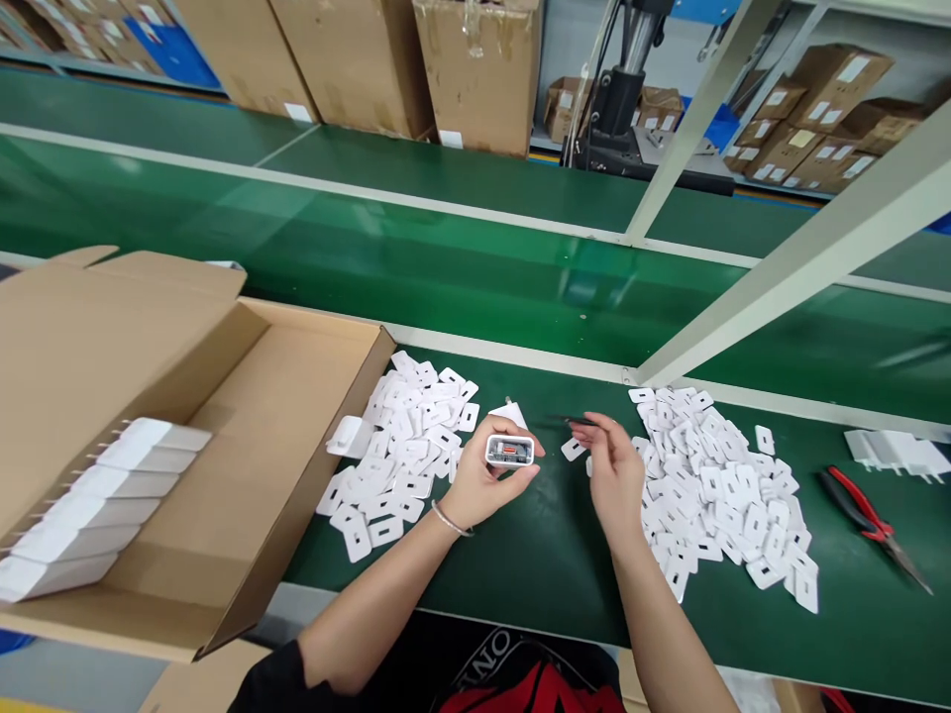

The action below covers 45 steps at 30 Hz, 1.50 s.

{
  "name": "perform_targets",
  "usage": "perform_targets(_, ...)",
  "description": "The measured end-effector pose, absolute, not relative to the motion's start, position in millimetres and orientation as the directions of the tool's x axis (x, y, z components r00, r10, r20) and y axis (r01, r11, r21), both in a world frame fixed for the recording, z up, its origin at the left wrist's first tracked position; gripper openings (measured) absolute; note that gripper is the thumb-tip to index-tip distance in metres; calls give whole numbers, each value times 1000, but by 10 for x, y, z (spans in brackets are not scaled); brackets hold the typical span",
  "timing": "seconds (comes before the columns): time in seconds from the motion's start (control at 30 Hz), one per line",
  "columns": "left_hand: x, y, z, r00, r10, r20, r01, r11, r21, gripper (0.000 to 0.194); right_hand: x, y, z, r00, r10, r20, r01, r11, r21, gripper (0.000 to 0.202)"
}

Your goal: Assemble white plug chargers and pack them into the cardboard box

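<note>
gripping a white charger case [510, 452], the left hand [475, 485] has its thumb and fingers clamped around the sides. the case sits above the middle of the table [520, 564], its open end facing up toward the head and showing small parts inside, one of them orange-red. the right hand [618, 485] is well apart from the left, pinching a thin dark tool [580, 421] between its fingertips; the tool points toward the case without touching it. a bracelet [451, 520] circles the left wrist.

just behind the left hand, another white charger [508, 412] lies on the table. a loose white plate [574, 450] with a slot lies near the right hand's fingers. to the left is a heap of such plates [405, 436], with one charger [349, 437] at its edge beside an open cardboard box [297, 475]. inside the box stands a slanting row of chargers [96, 505], pins to the left. a second heap of plates [724, 485] spreads right of the right hand, and farther right are red-and-black pliers [877, 525] and a cluster of chargers [896, 454].
</note>
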<state>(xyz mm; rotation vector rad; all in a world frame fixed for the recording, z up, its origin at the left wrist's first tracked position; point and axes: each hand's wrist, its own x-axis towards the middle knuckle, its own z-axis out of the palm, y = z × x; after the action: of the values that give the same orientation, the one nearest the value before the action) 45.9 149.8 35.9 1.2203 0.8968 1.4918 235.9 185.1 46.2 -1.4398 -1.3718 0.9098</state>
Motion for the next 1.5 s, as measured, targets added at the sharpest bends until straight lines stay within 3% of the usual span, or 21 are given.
perform_targets(0.1,467,1496,363,-31,973,228,-214,-230,950,32,2427,1910,531,261,963,62,138,27,-990,33)
perform_targets(0.23,480,1482,372,11,983,183,-172,-179,969,31,2404,1876,591,385,901,200,163,147,-976,22)
perform_targets(0.37,504,1442,356,66,989,132,-55,-129,990,32,2312,1719,622,185,925,333,166,305,-938,23)
perform_targets(0.57,521,1407,293,84,994,68,113,-77,991,31,2210,1555,620,-143,885,442,-11,445,-895,12)
perform_targets(0.73,515,1413,304,87,995,57,146,-70,987,31,2225,1525,561,-171,867,467,-93,458,-884,18)
perform_targets(0.93,521,1417,359,80,994,77,184,-91,979,29,2247,1508,544,-196,822,534,-3,544,-839,26)
perform_targets(1.5,511,1414,406,74,985,155,278,-169,946,29,2248,1509,578,-199,790,579,39,597,-801,28)
